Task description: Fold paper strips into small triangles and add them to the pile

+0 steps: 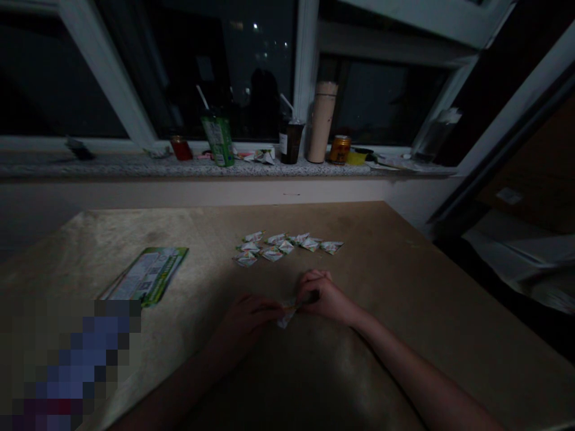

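Both of my hands meet over the brown table [404, 287] in dim light. My left hand [247, 320] and my right hand [321, 294] pinch a small folded piece of printed paper [287, 313] between their fingertips. Just beyond them lies a cluster of several small folded paper pieces [283, 245] with white, green and red print. A stack of green and white printed leaflets [148, 275] lies flat on the table to my left.
On the stone windowsill [112, 167] stand a green cup with a straw [218, 139], a dark cup with a straw [291, 140], a tall beige tumbler [322, 123], an orange can [339, 149], a red jar [181, 148]. Dark windows behind. Table edge drops off at right.
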Motion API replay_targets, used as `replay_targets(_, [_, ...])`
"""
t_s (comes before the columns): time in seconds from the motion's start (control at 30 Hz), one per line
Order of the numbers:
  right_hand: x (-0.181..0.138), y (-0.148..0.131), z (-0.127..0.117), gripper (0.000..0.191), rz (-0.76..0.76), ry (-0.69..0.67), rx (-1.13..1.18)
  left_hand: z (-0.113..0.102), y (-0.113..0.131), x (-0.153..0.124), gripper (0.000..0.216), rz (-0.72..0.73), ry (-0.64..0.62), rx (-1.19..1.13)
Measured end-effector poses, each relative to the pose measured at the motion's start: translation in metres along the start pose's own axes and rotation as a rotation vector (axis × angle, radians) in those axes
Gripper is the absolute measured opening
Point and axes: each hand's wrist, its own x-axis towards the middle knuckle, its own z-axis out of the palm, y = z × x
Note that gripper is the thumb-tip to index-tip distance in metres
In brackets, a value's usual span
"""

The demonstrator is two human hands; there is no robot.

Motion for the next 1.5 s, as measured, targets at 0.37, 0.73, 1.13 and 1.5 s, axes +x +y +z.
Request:
replay_targets(0.37, [0.0, 0.011, -0.003, 0.011, 0.002, -0.073, 0.072, 0.001, 0.003, -0.001, 0.047, 0.052, -0.123, 0.046])
replay_targets(0.73, [0.002, 0.014, -0.003, 0.011, 0.012, -0.087, 0.096, -0.002, 0.039, -0.01, 0.051, -0.025, -0.149, 0.105])
replay_targets(1.13, [0.003, 0.017, -0.002, 0.008, -0.008, -0.091, 0.123, 0.02, 0.048, -0.023, 0.067, -0.1, -0.221, 0.048])
replay_targets(1.5, [0.009, 0.01, -0.003, 0.007, 0.082, -0.117, 0.104, 0.018, 0.052, -0.019, 0.079, -0.125, -0.28, 0.021])
